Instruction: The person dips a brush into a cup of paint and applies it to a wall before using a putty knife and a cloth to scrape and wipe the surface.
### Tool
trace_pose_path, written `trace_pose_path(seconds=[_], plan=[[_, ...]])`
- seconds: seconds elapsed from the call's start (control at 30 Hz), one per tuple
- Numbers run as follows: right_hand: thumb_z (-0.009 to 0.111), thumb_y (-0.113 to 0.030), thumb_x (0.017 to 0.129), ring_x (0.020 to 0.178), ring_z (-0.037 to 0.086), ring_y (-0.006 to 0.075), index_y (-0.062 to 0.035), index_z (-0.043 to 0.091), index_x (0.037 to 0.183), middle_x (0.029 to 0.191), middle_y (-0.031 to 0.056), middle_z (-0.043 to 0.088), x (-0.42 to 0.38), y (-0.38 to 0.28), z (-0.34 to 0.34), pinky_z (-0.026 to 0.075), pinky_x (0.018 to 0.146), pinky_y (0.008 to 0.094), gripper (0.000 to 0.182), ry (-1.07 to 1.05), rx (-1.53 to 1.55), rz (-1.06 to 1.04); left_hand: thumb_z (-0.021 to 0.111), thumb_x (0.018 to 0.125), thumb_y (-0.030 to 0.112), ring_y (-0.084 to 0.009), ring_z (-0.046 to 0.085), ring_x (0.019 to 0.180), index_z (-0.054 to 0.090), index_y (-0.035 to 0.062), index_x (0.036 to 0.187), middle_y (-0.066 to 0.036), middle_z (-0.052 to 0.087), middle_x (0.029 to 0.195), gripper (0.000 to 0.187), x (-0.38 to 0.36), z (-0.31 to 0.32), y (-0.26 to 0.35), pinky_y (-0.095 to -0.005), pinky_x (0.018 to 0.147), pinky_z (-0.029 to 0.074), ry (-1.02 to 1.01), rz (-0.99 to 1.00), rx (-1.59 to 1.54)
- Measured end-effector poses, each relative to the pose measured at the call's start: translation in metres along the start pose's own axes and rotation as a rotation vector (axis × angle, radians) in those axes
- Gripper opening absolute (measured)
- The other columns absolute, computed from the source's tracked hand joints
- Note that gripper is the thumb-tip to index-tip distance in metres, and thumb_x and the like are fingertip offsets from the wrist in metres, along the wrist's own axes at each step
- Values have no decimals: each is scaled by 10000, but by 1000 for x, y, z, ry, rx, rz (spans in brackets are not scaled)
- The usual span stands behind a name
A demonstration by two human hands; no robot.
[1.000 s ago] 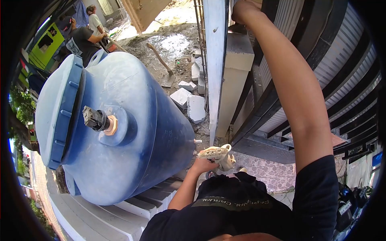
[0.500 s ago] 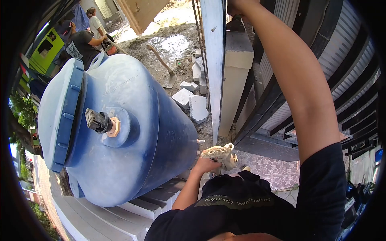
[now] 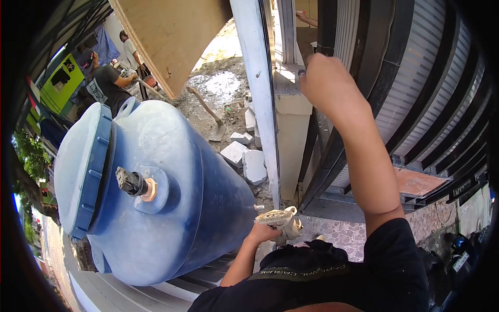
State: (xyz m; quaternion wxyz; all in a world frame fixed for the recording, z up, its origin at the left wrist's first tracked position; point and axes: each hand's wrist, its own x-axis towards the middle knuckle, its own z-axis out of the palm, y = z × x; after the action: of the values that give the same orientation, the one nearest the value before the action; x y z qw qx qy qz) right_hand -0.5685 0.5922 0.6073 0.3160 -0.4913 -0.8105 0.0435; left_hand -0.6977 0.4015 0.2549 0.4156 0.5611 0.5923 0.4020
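My right hand (image 3: 326, 79) is raised, fingers closed in a fist at the top of a grey concrete post (image 3: 289, 130); a small dark tool tip shows at its left edge. My left hand (image 3: 262, 234) is low, near my black shirt. It grips a white scoop (image 3: 280, 219) loaded with grey mortar, beside the lower end of a big blue water tank (image 3: 171, 208).
The tank lies on its side on grey steps (image 3: 130, 294), a pipe fitting (image 3: 133, 183) on its end. A white steel post (image 3: 257, 93) and a black slatted gate (image 3: 416, 104) flank the post. Pale blocks (image 3: 244, 156), a shovel (image 3: 208, 110) and people (image 3: 112, 78) are beyond.
My right hand has come down from the top edge of the view to the top of the concrete post. The left hand with the scoop has hardly moved.
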Motion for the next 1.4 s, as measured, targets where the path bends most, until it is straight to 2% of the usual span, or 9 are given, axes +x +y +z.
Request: trace_pose_path(seconds=[0.03,0.1,0.27,0.47,0.63,0.7,0.77,0.93,1.4], plan=[[472,15,739,771,608,406,104,568,852,778,297,591,-18,8,9,499,707,423,172,38,12,-27,679,568,67,-75,526,699,605,47,983,6,588,820,423,1,1,-1,-235,631,441,-2,12,7],[501,-43,785,786,585,443,111,492,1000,869,316,538,-48,24,27,501,709,433,264,67,63,-12,680,566,65,-81,534,715,604,46,998,-4,599,850,440,6,1,0,-239,646,447,-37,18,79],[510,-34,795,787,578,454,101,439,1092,973,316,461,-77,42,54,504,703,439,334,89,219,14,679,587,144,-174,567,796,600,58,1040,-76,618,913,467,15,12,8,-288,757,455,-57,76,95],[395,23,805,989,491,473,137,325,1239,1072,376,385,-77,55,63,417,870,416,454,6,331,27,688,561,93,-137,538,769,592,40,1016,-39,604,904,468,8,44,42,-267,722,449,-5,-34,87],[435,-5,808,987,487,479,120,330,1243,1128,391,353,-75,65,76,421,865,429,464,27,333,-31,690,574,105,-144,537,780,584,33,1011,-53,601,906,455,-8,77,46,-275,730,451,105,-200,44],[480,-36,810,973,490,483,94,346,1241,1133,368,356,-76,69,80,430,850,444,470,30,344,-53,696,573,102,-141,538,815,582,19,1004,-53,602,921,454,-12,92,39,-274,749,447,264,35,-64],[478,-38,810,962,496,479,105,348,1234,1134,366,357,-75,73,84,429,847,442,467,93,303,-97,700,616,-25,-138,551,937,530,-2,1085,-60,584,1024,500,-19,102,14,-297,832,445,282,-10,-184],[436,42,773,999,470,496,174,310,1229,1149,410,332,-74,73,83,380,915,442,491,39,389,-114,688,631,-45,-143,561,948,527,-19,1097,-73,582,1062,494,-21,105,32,-294,834,449,452,-18,-422],[483,9,757,908,536,456,143,452,1086,1072,321,417,-17,45,99,458,804,447,356,146,185,87,672,573,-2,-114,538,830,562,17,1025,-40,586,926,466,29,-9,50,-267,729,452,5,-14,-108]])
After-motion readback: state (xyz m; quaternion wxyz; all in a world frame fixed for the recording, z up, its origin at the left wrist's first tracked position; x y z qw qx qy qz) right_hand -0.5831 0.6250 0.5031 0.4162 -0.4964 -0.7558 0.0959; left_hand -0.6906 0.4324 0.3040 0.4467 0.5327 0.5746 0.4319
